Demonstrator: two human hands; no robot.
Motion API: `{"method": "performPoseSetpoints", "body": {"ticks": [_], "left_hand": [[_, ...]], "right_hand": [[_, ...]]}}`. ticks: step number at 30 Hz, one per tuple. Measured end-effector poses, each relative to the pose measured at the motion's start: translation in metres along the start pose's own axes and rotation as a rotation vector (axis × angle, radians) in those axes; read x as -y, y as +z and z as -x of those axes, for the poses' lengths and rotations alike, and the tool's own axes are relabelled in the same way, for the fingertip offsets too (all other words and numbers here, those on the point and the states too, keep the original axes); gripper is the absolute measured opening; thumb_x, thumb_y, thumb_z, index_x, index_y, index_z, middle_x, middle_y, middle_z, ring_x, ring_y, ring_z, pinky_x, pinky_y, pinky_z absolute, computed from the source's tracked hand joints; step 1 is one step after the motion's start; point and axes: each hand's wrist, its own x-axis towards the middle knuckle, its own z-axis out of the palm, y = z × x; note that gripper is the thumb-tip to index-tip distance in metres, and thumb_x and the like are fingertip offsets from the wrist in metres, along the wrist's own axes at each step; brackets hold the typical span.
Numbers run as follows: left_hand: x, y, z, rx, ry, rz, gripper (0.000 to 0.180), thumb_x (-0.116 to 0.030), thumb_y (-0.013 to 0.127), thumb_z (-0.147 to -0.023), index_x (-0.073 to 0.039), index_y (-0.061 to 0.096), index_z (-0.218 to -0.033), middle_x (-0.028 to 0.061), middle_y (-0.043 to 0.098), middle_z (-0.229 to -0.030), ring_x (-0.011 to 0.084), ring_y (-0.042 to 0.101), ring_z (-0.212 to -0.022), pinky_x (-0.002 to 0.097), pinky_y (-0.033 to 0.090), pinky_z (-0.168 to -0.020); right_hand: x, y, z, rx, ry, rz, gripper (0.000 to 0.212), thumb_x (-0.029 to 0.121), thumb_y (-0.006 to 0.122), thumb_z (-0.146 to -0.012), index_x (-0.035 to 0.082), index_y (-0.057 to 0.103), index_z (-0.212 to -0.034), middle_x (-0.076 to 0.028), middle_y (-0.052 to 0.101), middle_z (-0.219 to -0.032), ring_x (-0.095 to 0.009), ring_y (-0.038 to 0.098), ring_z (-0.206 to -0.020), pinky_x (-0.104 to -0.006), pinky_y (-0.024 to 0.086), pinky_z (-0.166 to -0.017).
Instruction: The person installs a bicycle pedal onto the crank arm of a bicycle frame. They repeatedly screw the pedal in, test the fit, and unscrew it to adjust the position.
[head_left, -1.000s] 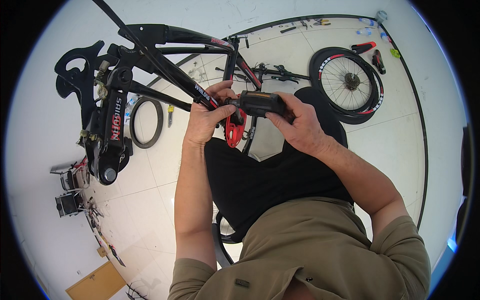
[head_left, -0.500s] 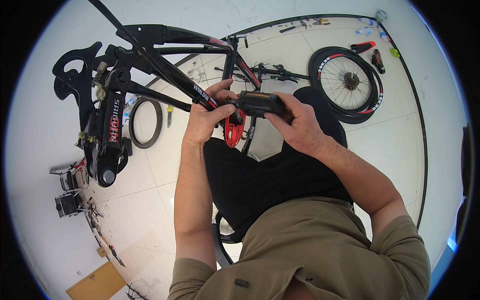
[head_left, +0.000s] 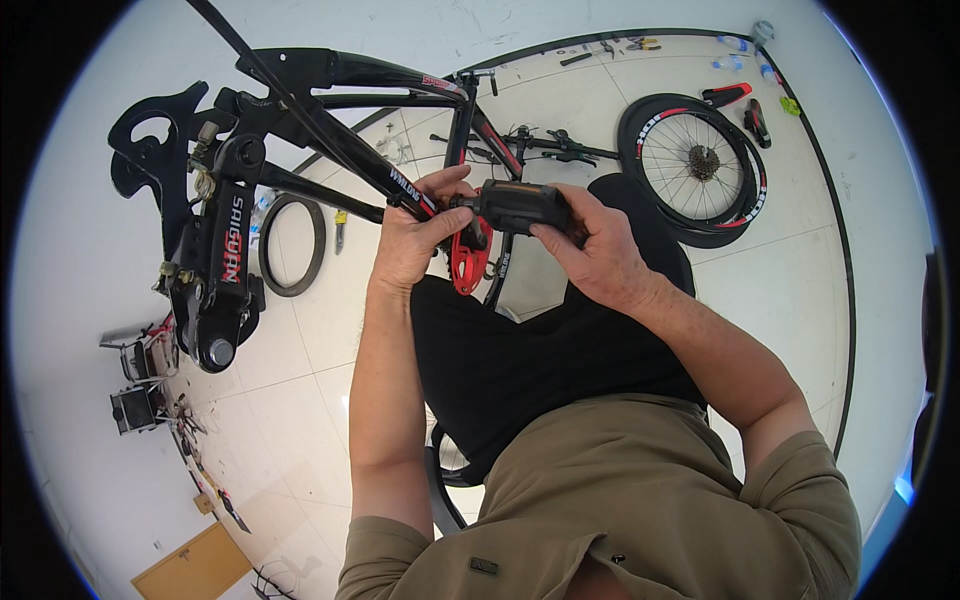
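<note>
A black bicycle pedal [head_left: 520,207] with an orange reflector strip lies across the middle, its axle pointing left toward the crank. My right hand [head_left: 598,250] grips the outer end of the pedal body, thumb underneath. My left hand [head_left: 418,232] is closed around the axle end, its thumb on the near side; its fingers hide part of the joint. Just below sits a red chainring guard [head_left: 470,264] with the crank arm partly covered. The black bicycle frame [head_left: 400,185] with red and white markings slopes past my left fingers.
A black clamp stand [head_left: 222,240] rises at the left beside the frame. On the floor are a tyre [head_left: 291,246], a spoked wheel [head_left: 700,160] with a cassette, a handlebar [head_left: 560,145], a red and black saddle [head_left: 727,94] and several hand tools near the far wall.
Both hands keep their hold on the pedal, which sits practically as before. The frame and stand appear shifted very slightly to the right in view.
</note>
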Motion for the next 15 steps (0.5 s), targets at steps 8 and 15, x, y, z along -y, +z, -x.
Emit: {"method": "performPoseSetpoints", "body": {"ticks": [8, 15], "left_hand": [[0.005, 0.003, -0.002, -0.003, 0.109, 0.001, 0.058, 0.014, 0.071, -0.08, 0.004, 0.058, -0.135, 0.0105, 0.071, -0.107, 0.0147, 0.067, -0.092, 0.0278, 0.055, -0.086], [0.011, -0.001, -0.003, -0.012, 0.112, -0.017, 0.054, 0.014, 0.07, -0.082, 0.004, 0.059, -0.133, 0.0104, 0.071, -0.107, 0.014, 0.067, -0.09, 0.0276, 0.056, -0.082]], "right_hand": [[0.002, 0.002, -0.004, -0.017, 0.174, -0.203, 0.035, 0.01, 0.07, -0.092, -0.004, 0.057, -0.121, -0.011, 0.068, -0.085, -0.011, 0.062, -0.071, -0.0257, 0.051, -0.065], [0.005, 0.002, -0.004, -0.012, 0.166, -0.14, 0.037, 0.01, 0.07, -0.092, -0.003, 0.056, -0.123, -0.012, 0.068, -0.084, -0.013, 0.065, -0.071, -0.0271, 0.051, -0.065]]}}
